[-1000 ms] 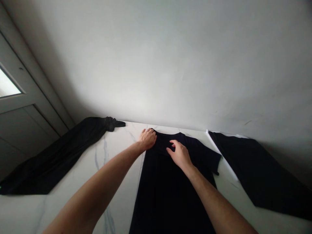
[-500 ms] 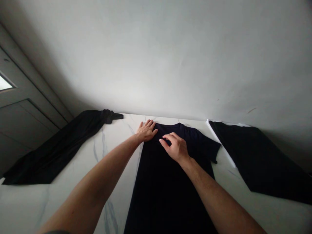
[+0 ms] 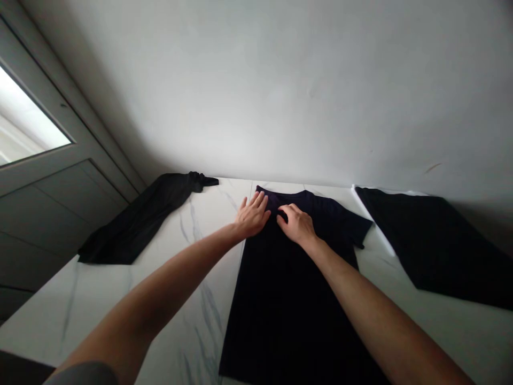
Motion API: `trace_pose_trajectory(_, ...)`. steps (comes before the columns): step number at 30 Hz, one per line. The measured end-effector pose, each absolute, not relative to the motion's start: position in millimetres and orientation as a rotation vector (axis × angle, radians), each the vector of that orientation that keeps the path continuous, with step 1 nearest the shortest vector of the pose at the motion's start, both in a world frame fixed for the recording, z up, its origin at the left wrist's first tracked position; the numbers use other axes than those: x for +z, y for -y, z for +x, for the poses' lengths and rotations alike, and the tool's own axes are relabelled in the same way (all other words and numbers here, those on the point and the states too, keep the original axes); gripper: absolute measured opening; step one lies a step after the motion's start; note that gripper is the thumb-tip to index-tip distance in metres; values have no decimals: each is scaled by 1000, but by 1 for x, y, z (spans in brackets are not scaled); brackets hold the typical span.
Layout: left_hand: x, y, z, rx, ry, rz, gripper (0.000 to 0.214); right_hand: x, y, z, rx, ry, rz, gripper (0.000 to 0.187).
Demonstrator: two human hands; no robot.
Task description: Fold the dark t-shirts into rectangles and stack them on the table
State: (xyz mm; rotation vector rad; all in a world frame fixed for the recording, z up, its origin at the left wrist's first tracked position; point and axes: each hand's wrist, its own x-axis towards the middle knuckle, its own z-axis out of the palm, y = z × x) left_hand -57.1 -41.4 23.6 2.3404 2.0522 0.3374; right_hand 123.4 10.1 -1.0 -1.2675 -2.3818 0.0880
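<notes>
A dark navy T-shirt [image 3: 292, 299] lies flat in front of me, its collar towards the wall and one short sleeve [image 3: 352, 222] sticking out to the right. No sleeve shows on its straight left side. My left hand [image 3: 252, 215] rests on the shirt's upper left edge, palm down with the fingers spread. Close beside it, my right hand [image 3: 297, 224] is over the upper chest just below the collar. Its fingers are curled, and a small gap shows between thumb and forefinger; whether they touch the cloth is hard to see.
A white marble-patterned table top [image 3: 192, 299] carries the clothes and meets a plain pale wall [image 3: 256, 96]. On the left lies a long black garment [image 3: 140, 219] with a bunched end. To the right is a black folded garment [image 3: 441, 246] with white edging. A grey door [image 3: 52, 198] stands at left.
My left hand has slid slightly back from the collar edge, which now shows. The right hand has come nearer to it, thumb and forefinger curled closer. The view has turned a little left.
</notes>
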Motion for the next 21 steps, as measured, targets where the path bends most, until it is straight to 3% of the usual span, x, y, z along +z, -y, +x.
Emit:
trace_pose_trajectory(12,13,251,-28,126,-1820,2385,66,32,33,142,120,2410,-1265,37)
trace_pose_trajectory(16,14,292,-29,69,-1795,2400,68,43,73,195,107,2314,-1250,38)
trace_pose_trajectory(21,5,309,-34,39,-1757,2470,67,33,134,280,15,2131,-1617,31)
